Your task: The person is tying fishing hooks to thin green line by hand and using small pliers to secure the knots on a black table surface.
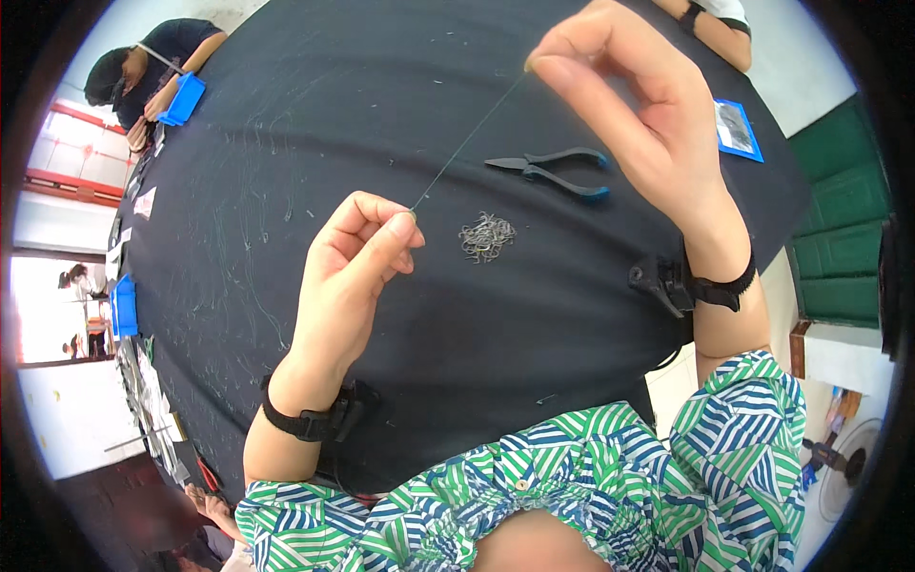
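A thin green line (469, 141) runs taut and slanting between my two hands, above a black cloth. Its lower end is pinched between thumb and forefinger of my left hand (355, 253). Higher and farther right, my right hand (643, 110) pinches the other end, thumb against forefinger. Whether a hook sits in either pinch is too small to tell. Below the line lies a small heap of silvery fish hooks (486, 237). Pliers (548, 172) with blue-tipped handles rest beyond the heap, jaws pointing left.
Many loose green lines (257, 229) are strewn over the cloth on the left. Blue trays (183, 100) stand along the left edge, a blue-edged packet (739, 132) at the right. Other people sit at the far left, far right and lower left, near red-handled pliers (208, 474).
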`<state>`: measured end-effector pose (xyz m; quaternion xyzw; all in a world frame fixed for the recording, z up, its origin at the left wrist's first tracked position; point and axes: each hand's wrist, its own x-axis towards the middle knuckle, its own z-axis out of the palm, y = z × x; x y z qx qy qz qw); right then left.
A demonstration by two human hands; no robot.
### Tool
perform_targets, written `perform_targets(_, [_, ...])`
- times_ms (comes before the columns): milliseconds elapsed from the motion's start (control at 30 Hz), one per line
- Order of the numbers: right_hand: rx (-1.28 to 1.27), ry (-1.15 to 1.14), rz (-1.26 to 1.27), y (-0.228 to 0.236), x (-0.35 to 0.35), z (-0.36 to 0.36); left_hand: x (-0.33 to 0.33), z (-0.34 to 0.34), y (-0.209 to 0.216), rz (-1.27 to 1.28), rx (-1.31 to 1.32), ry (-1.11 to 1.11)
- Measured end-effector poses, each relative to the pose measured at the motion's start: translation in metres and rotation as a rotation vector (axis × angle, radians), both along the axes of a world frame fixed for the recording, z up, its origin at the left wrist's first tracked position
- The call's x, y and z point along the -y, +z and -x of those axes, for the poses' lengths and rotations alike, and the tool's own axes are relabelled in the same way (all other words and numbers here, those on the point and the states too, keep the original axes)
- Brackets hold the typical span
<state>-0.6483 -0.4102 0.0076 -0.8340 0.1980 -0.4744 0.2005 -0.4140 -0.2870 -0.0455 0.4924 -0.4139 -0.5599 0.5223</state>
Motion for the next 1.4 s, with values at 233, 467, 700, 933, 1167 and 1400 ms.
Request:
perform_targets(233, [0.103,0.053,0.033,-0.001,0.005,0.011,0.015,0.021,-0.004,0.01,-0.006,-0.069])
perform_targets(467, [0.08,0.016,0.036,0.002,-0.004,0.006,0.024,0.023,-0.013,-0.103,-0.044,-0.034])
perform_targets(700, [0.1,0.191,-0.062,-0.007,-0.003,0.004,0.025,0.026,-0.021,-0.156,-0.148,-0.046])
perform_targets(933, [0.266,0.415,0.048,-0.01,0.005,-0.002,0.023,0.042,-0.021,-0.167,-0.208,-0.21])
perform_targets(1167, [0.203,0.421,-0.085,0.004,-0.011,0.004,0.022,0.047,-0.021,-0.154,-0.269,-0.233])
perform_targets(1400, [0.453,0.514,-0.082,-0.022,0.007,-0.005,0.02,0.023,-0.015,-0.035,-0.199,-0.042])
